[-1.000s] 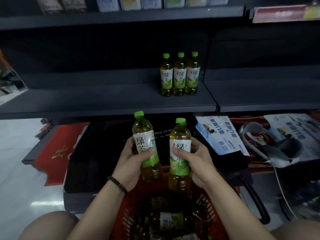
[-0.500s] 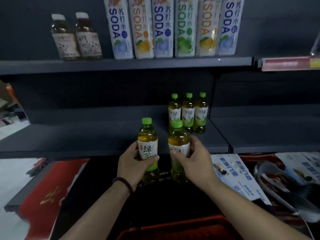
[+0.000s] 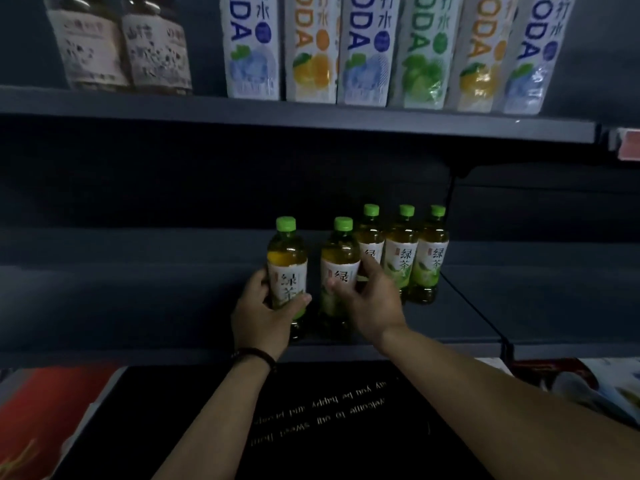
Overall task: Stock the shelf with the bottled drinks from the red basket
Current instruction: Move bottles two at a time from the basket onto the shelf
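Observation:
Two green-capped green tea bottles stand upright near the front edge of the dark middle shelf (image 3: 138,306). My left hand (image 3: 261,317) is wrapped around the left bottle (image 3: 286,265). My right hand (image 3: 372,303) grips the right bottle (image 3: 340,268), thumb on its label. Three more tea bottles (image 3: 401,251) stand in a row just behind and to the right, touching my right hand's fingers. The red basket is out of view.
The upper shelf (image 3: 311,116) carries tall soda cartons (image 3: 363,46) and two dark bottles (image 3: 117,46). Below the shelf lie a black mat with white text (image 3: 318,417), a red mat (image 3: 45,410) at left and printed packages (image 3: 595,386) at right.
Both hands have carried the two bottles up and forward from the basket onto the middle shelf, beside the three standing ones. The view has tilted up and the basket has dropped out of it.

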{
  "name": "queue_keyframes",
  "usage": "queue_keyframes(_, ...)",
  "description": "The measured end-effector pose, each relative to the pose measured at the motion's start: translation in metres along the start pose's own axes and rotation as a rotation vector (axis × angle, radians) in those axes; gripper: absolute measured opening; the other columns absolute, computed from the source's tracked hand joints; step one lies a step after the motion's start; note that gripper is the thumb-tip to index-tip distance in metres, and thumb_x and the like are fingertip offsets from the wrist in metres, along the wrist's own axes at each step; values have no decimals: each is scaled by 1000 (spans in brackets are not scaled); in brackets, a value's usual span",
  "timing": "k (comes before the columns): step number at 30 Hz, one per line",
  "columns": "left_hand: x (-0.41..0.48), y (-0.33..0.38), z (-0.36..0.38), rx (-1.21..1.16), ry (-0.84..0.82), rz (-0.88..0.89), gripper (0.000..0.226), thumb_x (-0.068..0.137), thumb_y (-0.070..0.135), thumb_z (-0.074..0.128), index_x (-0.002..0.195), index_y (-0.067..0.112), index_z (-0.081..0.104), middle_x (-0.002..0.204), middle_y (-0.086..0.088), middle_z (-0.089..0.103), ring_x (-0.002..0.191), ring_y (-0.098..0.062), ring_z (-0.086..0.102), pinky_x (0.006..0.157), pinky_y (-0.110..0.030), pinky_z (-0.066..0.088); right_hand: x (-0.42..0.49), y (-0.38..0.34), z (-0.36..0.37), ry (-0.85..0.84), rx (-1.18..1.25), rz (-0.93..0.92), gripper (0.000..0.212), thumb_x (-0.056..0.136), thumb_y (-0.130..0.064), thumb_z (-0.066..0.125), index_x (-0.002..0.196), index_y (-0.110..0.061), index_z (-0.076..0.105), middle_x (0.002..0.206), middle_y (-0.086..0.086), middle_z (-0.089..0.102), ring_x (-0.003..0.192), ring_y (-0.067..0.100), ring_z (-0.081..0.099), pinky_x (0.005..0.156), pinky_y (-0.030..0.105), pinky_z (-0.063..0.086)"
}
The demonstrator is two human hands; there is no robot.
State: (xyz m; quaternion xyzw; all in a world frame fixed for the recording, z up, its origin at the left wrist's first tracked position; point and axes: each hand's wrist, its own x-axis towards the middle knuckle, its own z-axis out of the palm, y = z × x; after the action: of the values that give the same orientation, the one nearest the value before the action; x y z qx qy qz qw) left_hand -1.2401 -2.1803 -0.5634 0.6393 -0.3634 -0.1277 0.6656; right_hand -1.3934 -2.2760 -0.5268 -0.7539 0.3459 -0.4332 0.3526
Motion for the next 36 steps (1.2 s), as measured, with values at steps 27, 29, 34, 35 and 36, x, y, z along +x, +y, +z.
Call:
queue_keyframes(27, 49, -28, 39, 184, 9, -58, 55, 75, 24, 94, 126, 25, 72, 116, 8, 77, 95, -8, 67, 86, -25, 50, 21, 39, 60, 228, -486, 213, 43, 93, -40, 70, 128, -22, 52, 129, 4, 63, 116, 28, 63, 87, 42, 56)
queue_keyframes(29, 53, -29, 42, 226, 6, -57, 55, 73, 29, 94, 123, 29, 71, 117, 9, 78, 102, -13, 73, 90, -31, 56, 20, 40, 58, 224, -477, 203, 45, 93, -39, 70, 130, -23, 51, 130, 4, 61, 117, 28, 62, 87, 41, 55)
queue_keyframes(34, 57, -31, 45, 255, -36, -93, 62, 75, 31, 93, 131, 27, 67, 123, 5, 77, 114, -20, 72, 98, -38, 58, 12, 39, 42, 180, -463, 125, 44, 91, -38, 73, 126, -20, 53, 128, 4, 59, 117, 26, 59, 87, 37, 51)
queue_keyframes(35, 55, -30, 44, 259, -54, -105, 69, 76, 32, 92, 138, 24, 63, 128, 3, 75, 118, -22, 71, 101, -40, 56, 7, 38, 35, 157, -475, 91, 42, 91, -38, 73, 123, -20, 53, 125, 4, 59, 114, 25, 59, 83, 34, 48)
queue_keyframes(36, 52, -27, 42, 265, -68, -124, 78, 79, 35, 90, 146, 21, 56, 133, 1, 73, 123, -24, 68, 104, -40, 54, 0, 37, 28, 121, -489, 58, 40, 92, -39, 72, 121, -20, 53, 121, 3, 59, 110, 25, 59, 79, 33, 46)
